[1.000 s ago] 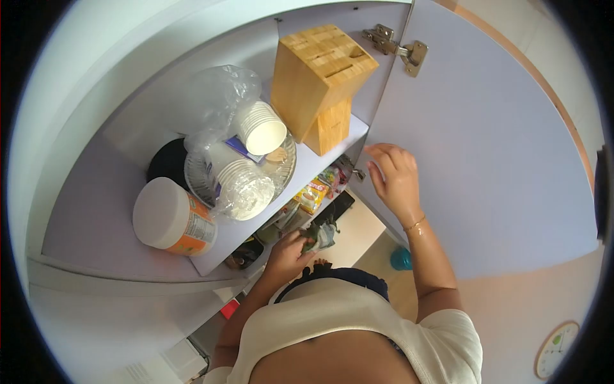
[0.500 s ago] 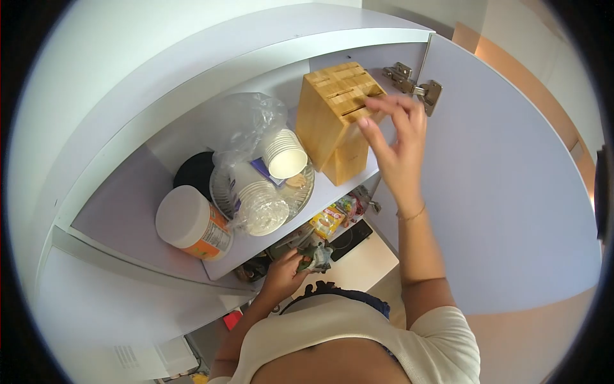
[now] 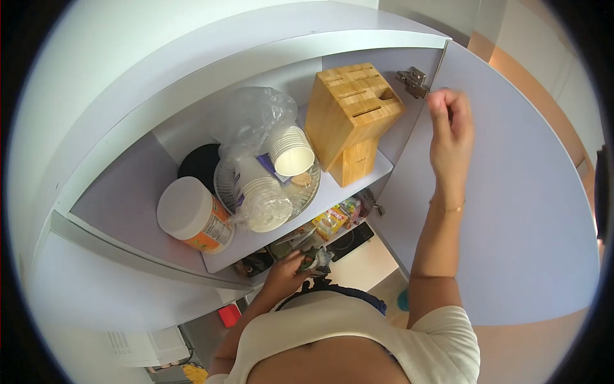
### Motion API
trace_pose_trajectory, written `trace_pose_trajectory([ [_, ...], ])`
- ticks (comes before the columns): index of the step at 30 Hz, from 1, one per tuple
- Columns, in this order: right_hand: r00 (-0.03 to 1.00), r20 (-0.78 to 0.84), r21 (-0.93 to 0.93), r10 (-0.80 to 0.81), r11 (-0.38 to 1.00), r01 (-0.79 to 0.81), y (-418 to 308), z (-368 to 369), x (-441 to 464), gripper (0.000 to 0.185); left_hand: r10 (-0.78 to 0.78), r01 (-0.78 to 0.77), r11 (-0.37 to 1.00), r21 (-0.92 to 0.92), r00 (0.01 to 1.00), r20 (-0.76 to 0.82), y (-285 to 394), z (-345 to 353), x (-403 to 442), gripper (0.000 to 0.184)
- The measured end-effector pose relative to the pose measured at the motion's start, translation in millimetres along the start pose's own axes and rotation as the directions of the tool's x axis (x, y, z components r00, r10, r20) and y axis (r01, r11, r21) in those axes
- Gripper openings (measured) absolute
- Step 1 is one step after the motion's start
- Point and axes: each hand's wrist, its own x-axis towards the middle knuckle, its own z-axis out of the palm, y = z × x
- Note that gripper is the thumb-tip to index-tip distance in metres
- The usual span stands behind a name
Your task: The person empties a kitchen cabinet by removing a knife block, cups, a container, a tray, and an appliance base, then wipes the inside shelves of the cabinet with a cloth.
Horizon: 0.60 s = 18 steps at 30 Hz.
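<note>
My right hand (image 3: 451, 131) is raised in front of the open cabinet door, beside the upper metal hinge (image 3: 412, 82). Its fingers are curled in, slightly blurred, and I see nothing in them. To its left a wooden knife block (image 3: 348, 118) stands on the shelf, with no knives in its slots. Low down, below the shelf, my left hand (image 3: 284, 276) is closed around a crumpled green and silver packet (image 3: 316, 259); part of the packet is hidden by the fingers.
On the shelf (image 3: 224, 256) are stacked paper cups (image 3: 292, 152), bagged cups (image 3: 265, 208), a clear plastic bag (image 3: 256, 118), a white-lidded tub (image 3: 185, 208) and a dark round item (image 3: 199, 168). Beneath it are a yellow packet (image 3: 330, 221) and a black cooktop (image 3: 352, 242). The cabinet door (image 3: 511, 192) spans the right.
My right hand has moved right, away from the knife block's top toward the hinge, and its fingers have curled in. My left hand stays low with the packet. The view has shifted slightly.
</note>
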Motion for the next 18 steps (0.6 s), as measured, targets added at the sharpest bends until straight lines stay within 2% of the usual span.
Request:
trace_pose_trajectory([
  [2, 0.98, 0.115, -0.01, 0.165, 0.986, -0.165, 5, -12, -23, 0.018, 0.009, -0.008, 0.999, -0.044, 1.0, 0.011, -4, 0, 2, 0.028],
  [3, 0.98, 0.108, -0.02, 0.168, 0.986, -0.166, 7, -14, -33, 0.018, 0.016, -0.015, 0.999, -0.046, 1.0, 0.021, -4, -1, 5, 0.028],
  [5, 0.892, 0.199, 0.196, 0.407, 0.875, -0.443, 12, -17, -55, 0.018, -0.01, 0.01, 1.0, -0.005, 1.0, 0.01, -5, -1, 7, 0.029],
  [6, 0.884, 0.186, 0.176, 0.428, 0.871, -0.459, 15, -18, -60, 0.018, -0.01, 0.011, 1.0, -0.013, 0.999, 0.04, -3, -2, 9, 0.029],
  [8, 0.72, 0.367, 0.293, 0.589, 0.661, -0.691, 22, -21, -71, 0.017, -0.121, 0.13, 0.979, -0.155, 0.99, 0.068, 0, -1, 10, 0.028],
  [9, 0.714, 0.347, 0.28, 0.608, 0.659, -0.698, 26, -23, -76, 0.017, -0.115, 0.13, 0.979, -0.159, 0.989, 0.096, -6, 3, 10, 0.028],
  [11, 0.591, 0.5, 0.444, 0.634, 0.398, -0.803, 35, -23, -82, 0.017, -0.04, 0.043, 0.995, -0.088, 0.998, 0.038, -19, 12, 13, 0.034],
  [12, 0.587, 0.498, 0.441, 0.638, 0.397, -0.805, 40, -24, -85, 0.017, -0.101, 0.113, 0.987, -0.111, 0.989, 0.108, 1, 1, 18, 0.035],
  [14, 0.555, 0.559, 0.536, 0.617, 0.242, -0.809, 47, -26, -92, 0.015, -0.085, 0.098, 0.99, -0.105, 0.989, 0.12, 6, 0, 23, 0.034],
  [15, 0.549, 0.562, 0.535, 0.619, 0.235, -0.812, 47, -27, -95, 0.015, -0.066, 0.078, 0.992, -0.097, 0.99, 0.125, 6, 0, 24, 0.034],
  [16, 0.568, 0.511, 0.412, 0.645, 0.396, -0.821, 46, -27, -98, 0.017, -0.075, 0.087, 0.992, -0.093, 0.989, 0.125, 4, 1, 24, 0.034],
  [17, 0.594, 0.461, 0.267, 0.66, 0.535, -0.802, 44, -26, -101, 0.026, -0.053, 0.062, 0.995, -0.072, 0.991, 0.123, 0, 2, 24, 0.035],
  [18, 0.588, 0.467, 0.269, 0.66, 0.527, -0.806, 38, -26, -105, 0.026, -0.031, 0.038, 0.998, -0.052, 0.992, 0.119, -1, 2, 25, 0.037],
])
